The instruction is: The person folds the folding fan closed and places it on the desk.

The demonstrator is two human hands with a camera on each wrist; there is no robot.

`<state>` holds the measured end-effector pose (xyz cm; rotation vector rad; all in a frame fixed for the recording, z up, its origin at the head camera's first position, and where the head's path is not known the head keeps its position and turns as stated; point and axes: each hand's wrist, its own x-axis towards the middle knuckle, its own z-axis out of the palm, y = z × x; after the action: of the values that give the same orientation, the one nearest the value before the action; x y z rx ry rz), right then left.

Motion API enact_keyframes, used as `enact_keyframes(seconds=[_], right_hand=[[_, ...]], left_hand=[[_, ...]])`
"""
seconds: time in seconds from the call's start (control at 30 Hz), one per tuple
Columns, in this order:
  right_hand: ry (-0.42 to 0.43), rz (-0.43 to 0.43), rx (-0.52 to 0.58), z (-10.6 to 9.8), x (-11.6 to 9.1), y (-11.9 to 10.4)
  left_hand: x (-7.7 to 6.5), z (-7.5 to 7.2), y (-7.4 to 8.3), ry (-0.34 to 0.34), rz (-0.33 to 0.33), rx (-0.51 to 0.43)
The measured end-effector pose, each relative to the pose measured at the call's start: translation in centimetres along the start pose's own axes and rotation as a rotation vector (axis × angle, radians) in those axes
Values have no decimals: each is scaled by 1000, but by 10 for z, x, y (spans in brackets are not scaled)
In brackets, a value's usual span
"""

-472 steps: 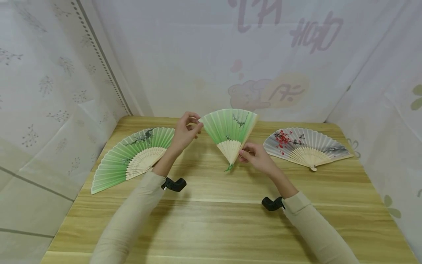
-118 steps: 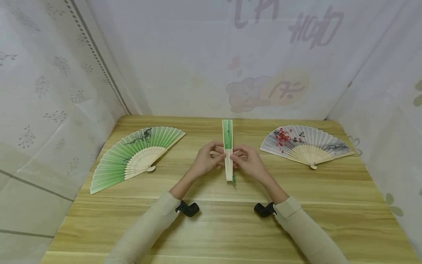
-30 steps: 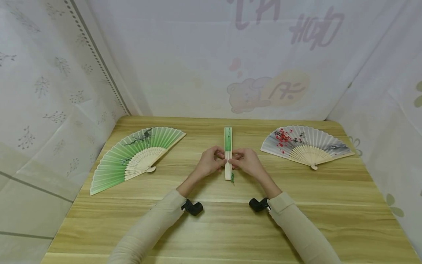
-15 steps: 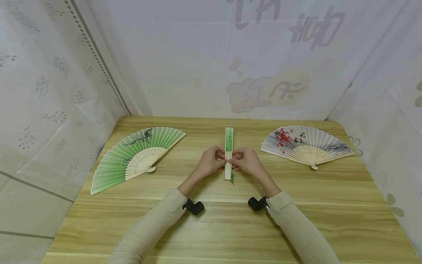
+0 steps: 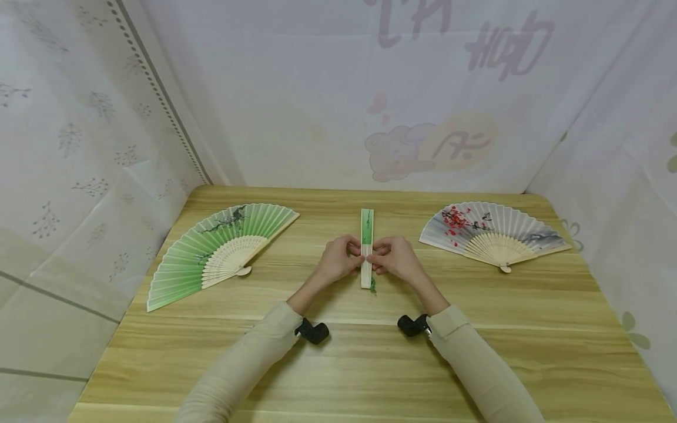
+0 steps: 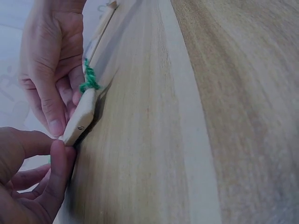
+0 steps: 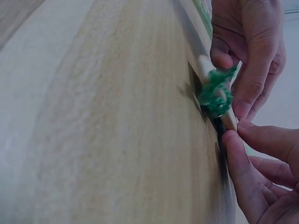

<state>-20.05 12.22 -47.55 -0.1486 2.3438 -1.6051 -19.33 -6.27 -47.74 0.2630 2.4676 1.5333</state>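
Note:
In the head view, a folded green hand fan (image 5: 367,228) stands lengthwise at the middle of the table, pale ribs nearest the person. From its near end hangs a green tassel (image 5: 373,285). My left hand (image 5: 336,258) pinches the ribs from the left between thumb and fingers. Opposite it, my right hand (image 5: 398,258) pinches the same ribs from the right. The left wrist view shows the fan's riveted end (image 6: 80,125) close over the wood, with both thumbs at it. Seen from the right wrist, the tassel covers part of that end.
A spread green fan (image 5: 174,270) lies at the left of the wooden table (image 5: 338,376). To the right lies another spread fan (image 5: 499,247), grey-white with red blossoms. A printed white curtain (image 5: 296,106) rises behind the table's back edge.
The middle fan was partly spread 15.7 s ago and is folded now. Since 3.9 s ago both hands have brought it lower; in the last half second its far end has dipped slightly.

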Motion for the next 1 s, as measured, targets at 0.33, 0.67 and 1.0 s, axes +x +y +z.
enact_keyframes(seconds=[0.33, 0.67, 1.0], right_hand=[[-18, -29, 43, -4, -2, 5], [-57, -64, 130, -10, -4, 9], [-74, -74, 175, -9, -1, 4]], left_hand=[[-3, -5, -3, 9, -11, -39], [-5, -11, -4, -24, 9, -98], [-9, -26, -11, -18, 36, -175]])
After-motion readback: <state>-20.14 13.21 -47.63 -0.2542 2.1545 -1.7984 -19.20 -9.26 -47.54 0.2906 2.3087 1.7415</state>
